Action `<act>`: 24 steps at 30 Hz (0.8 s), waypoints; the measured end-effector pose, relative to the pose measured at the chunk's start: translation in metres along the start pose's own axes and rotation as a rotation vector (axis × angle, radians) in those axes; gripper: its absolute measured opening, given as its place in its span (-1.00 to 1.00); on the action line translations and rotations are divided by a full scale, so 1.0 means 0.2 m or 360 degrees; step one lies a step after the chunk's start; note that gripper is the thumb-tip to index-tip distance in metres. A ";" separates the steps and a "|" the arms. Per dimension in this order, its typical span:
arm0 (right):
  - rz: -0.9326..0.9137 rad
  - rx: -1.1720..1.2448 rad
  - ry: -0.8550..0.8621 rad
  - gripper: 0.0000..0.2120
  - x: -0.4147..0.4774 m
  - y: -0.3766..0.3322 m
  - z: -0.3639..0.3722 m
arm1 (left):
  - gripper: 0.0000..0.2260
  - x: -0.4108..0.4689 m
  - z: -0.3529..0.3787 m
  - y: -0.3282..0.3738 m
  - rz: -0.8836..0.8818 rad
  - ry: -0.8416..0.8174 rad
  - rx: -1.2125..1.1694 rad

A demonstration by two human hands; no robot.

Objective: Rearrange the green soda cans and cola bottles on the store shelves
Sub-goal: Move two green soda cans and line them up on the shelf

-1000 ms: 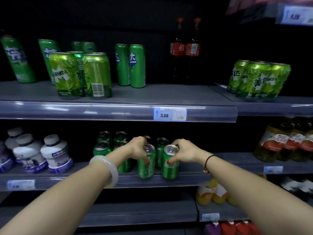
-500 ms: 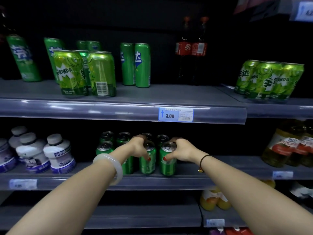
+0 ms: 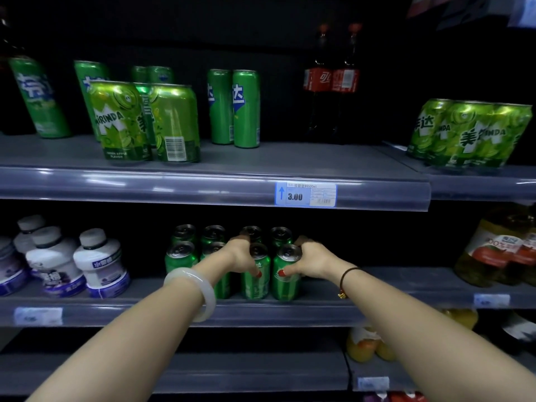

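**Dim store shelving, both hands on front-row cans**

Dark store shelves fill the view, lit mostly along their grey front rails. On the upper shelf [image 3: 203,181], starting at the left, a tall slim can [image 3: 37,97] leans in the wide-angle picture. Next come two fat Mirinda cans [image 3: 120,123] near the front lip, and a pair of slim cans [image 3: 233,107] stands further back. Two cola bottles [image 3: 332,79] stand upright side by side against the dark rear. A blue price tag [image 3: 306,194] reading 3.00 sits in the rail below them. Far right, on the neighbouring shelf, stands a tight Mirinda group [image 3: 470,132].

On the middle shelf [image 3: 87,311], white bottles [image 3: 101,262] with purple labels stand at the left. Just beside them is a block of green soda cans [image 3: 181,256], two rows of four, all upright.

The left hand [image 3: 239,255], a white bangle [image 3: 193,291] on its wrist, grips the third front can [image 3: 255,281]. Its fingers curl over the top and its thumb presses the front.

The right hand [image 3: 311,261], a dark cord bracelet [image 3: 348,275] at its wrist, grips the fourth front can [image 3: 285,281] the same way. Both held cans stand on the shelf, close together.

Further right are juice bottles [image 3: 493,256] with red labels, and orange bottles [image 3: 362,343] stand on the shelf below.
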State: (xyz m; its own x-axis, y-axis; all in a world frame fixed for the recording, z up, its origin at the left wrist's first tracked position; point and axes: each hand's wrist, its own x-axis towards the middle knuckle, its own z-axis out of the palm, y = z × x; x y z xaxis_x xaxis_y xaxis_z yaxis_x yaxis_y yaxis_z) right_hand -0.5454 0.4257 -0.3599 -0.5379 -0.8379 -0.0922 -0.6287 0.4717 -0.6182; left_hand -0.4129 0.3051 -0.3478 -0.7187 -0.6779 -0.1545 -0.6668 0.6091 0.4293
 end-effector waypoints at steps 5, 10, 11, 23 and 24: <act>0.0026 -0.0139 -0.0107 -0.51 -0.01 -0.03 0.00 | -0.35 -0.03 -0.03 0.02 -0.0013 0.0011 0.0032; 0.0064 -0.0354 -0.0205 -0.53 -0.07 -0.09 -0.07 | -0.51 -0.10 -0.13 0.05 0.0044 -0.0020 0.0050; 0.0074 -0.0395 -0.0237 -0.52 -0.09 -0.10 -0.08 | -0.54 -0.12 -0.15 0.05 0.0049 -0.0045 0.0083; 0.0115 -0.0424 -0.0732 -0.55 -0.34 -0.43 -0.35 | -0.71 -0.41 -0.50 0.12 -0.0056 -0.0561 0.0037; 0.0090 -0.0412 -0.0750 -0.57 -0.36 -0.47 -0.38 | -0.77 -0.43 -0.54 0.13 -0.0070 -0.0585 0.0030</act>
State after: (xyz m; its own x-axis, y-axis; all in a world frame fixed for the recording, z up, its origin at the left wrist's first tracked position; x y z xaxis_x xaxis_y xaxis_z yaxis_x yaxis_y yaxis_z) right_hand -0.4907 0.4622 -0.2355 -0.3020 -0.8135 -0.4970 -0.7561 0.5219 -0.3948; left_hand -0.3465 0.3350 -0.2274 -0.7097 -0.5127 -0.4832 -0.6998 0.5922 0.3994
